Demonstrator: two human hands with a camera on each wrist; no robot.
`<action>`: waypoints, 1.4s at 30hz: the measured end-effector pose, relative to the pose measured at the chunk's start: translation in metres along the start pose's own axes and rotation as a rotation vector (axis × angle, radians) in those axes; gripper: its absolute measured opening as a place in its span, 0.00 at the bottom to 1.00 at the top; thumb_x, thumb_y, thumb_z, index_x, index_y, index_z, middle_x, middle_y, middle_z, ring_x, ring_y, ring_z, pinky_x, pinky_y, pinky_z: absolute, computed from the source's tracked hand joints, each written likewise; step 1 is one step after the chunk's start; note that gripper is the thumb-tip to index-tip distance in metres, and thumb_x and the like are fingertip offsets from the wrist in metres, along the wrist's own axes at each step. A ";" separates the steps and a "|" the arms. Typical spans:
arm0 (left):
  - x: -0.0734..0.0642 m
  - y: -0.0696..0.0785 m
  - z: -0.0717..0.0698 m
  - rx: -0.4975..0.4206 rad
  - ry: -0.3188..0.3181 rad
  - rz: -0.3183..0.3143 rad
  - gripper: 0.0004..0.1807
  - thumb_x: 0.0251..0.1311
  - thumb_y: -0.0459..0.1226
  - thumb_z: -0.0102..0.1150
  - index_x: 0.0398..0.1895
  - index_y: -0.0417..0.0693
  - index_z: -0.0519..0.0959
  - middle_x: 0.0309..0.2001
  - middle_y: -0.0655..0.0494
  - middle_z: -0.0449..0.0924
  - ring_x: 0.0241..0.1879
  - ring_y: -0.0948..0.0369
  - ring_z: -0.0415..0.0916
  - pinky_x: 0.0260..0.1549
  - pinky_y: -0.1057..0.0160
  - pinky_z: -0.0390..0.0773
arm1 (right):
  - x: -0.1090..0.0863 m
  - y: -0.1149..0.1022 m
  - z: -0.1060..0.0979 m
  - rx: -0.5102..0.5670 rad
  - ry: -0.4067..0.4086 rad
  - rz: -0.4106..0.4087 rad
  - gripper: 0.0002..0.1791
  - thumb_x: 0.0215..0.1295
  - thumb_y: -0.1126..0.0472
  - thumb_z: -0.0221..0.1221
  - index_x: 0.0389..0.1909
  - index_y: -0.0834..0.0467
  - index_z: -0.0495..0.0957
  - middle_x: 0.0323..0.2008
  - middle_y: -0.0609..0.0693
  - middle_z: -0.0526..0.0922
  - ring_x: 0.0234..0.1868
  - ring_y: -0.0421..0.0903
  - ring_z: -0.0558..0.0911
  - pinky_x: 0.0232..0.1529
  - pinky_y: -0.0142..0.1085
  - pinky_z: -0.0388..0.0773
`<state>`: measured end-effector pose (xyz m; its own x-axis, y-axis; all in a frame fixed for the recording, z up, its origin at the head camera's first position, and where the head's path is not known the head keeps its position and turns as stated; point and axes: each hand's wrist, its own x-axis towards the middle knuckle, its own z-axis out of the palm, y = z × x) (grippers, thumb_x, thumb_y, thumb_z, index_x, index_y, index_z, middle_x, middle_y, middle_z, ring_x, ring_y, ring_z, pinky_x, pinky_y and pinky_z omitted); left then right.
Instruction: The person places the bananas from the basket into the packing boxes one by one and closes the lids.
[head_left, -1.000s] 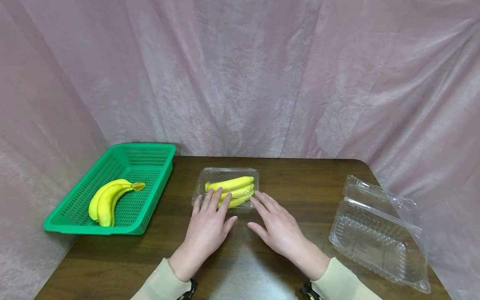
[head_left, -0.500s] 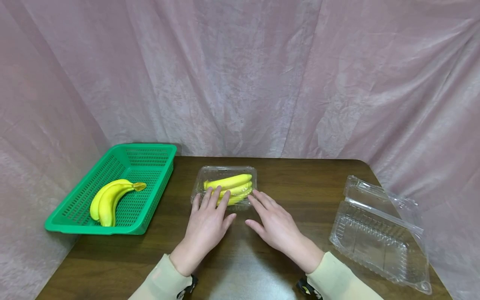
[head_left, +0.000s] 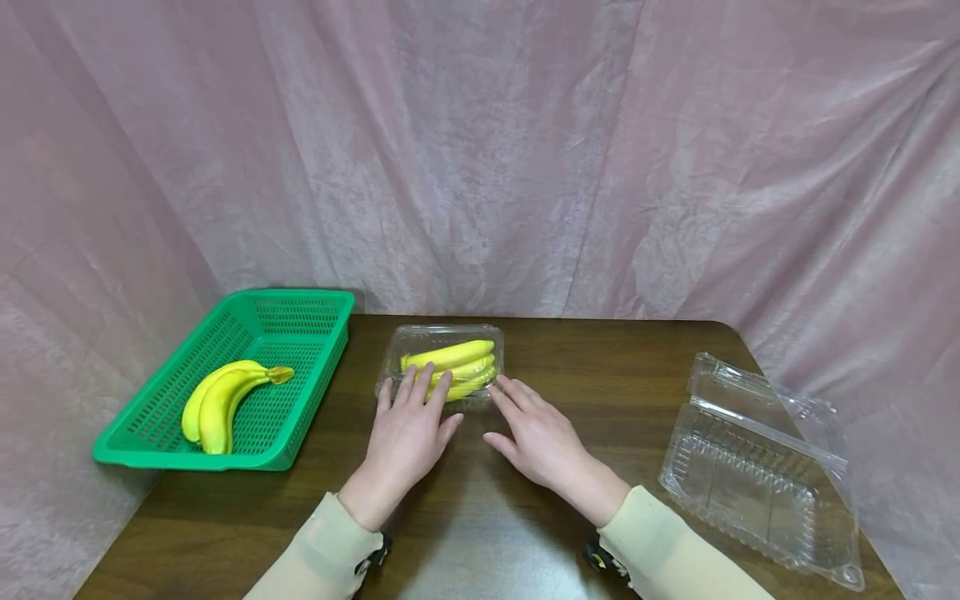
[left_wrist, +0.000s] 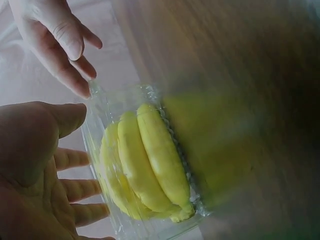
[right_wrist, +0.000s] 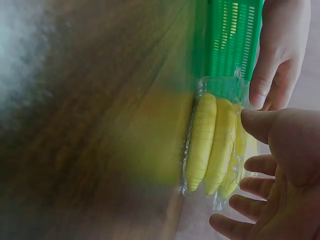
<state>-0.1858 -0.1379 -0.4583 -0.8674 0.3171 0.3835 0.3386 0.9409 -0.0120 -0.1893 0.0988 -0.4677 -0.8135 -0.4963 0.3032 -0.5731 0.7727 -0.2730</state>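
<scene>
A lidded clear plastic clamshell box [head_left: 442, 335] with a bunch of yellow bananas [head_left: 453, 356] inside stands near the back middle of the table. My left hand [head_left: 408, 429] lies over its front left part, fingers spread and nearly straight on the lid. At the front right corner, the fingertips of my right hand [head_left: 536, 433] touch the box, the fingers extended. Neither hand curls round anything. In the left wrist view the bananas [left_wrist: 150, 160] show through the box's side, beside my left palm [left_wrist: 30, 165]. The right wrist view has my right fingers [right_wrist: 257, 187] along the lid.
A green plastic basket [head_left: 315, 417] with another bunch of bananas [head_left: 221, 404] sits at the left. On the right edge of the brown table [head_left: 600, 358] lies a second clear clamshell box [head_left: 750, 475], its lid swung back. A pink curtain [head_left: 480, 167] hangs behind.
The box with the bananas has slid a little away and to the left. Both hands have moved along with it, fingers still straight. The basket and the second box stay put.
</scene>
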 end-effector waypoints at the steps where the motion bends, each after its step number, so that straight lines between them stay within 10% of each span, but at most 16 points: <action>1: 0.001 -0.001 0.000 0.000 0.000 -0.003 0.37 0.74 0.56 0.71 0.79 0.49 0.77 0.78 0.37 0.72 0.78 0.36 0.68 0.73 0.26 0.65 | 0.002 0.000 0.001 -0.007 0.000 -0.003 0.39 0.79 0.45 0.68 0.80 0.63 0.72 0.81 0.60 0.69 0.80 0.62 0.70 0.72 0.58 0.75; 42: 0.044 -0.060 0.020 -0.025 -0.099 -0.114 0.39 0.79 0.55 0.65 0.83 0.44 0.69 0.82 0.36 0.65 0.82 0.34 0.59 0.71 0.24 0.64 | 0.078 -0.006 0.019 -0.056 -0.110 -0.019 0.40 0.80 0.46 0.67 0.83 0.62 0.68 0.83 0.62 0.65 0.81 0.60 0.69 0.75 0.54 0.73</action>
<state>-0.2515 -0.1776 -0.4589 -0.9321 0.2194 0.2882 0.2434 0.9686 0.0499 -0.2517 0.0478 -0.4599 -0.8103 -0.5491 0.2047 -0.5845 0.7821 -0.2160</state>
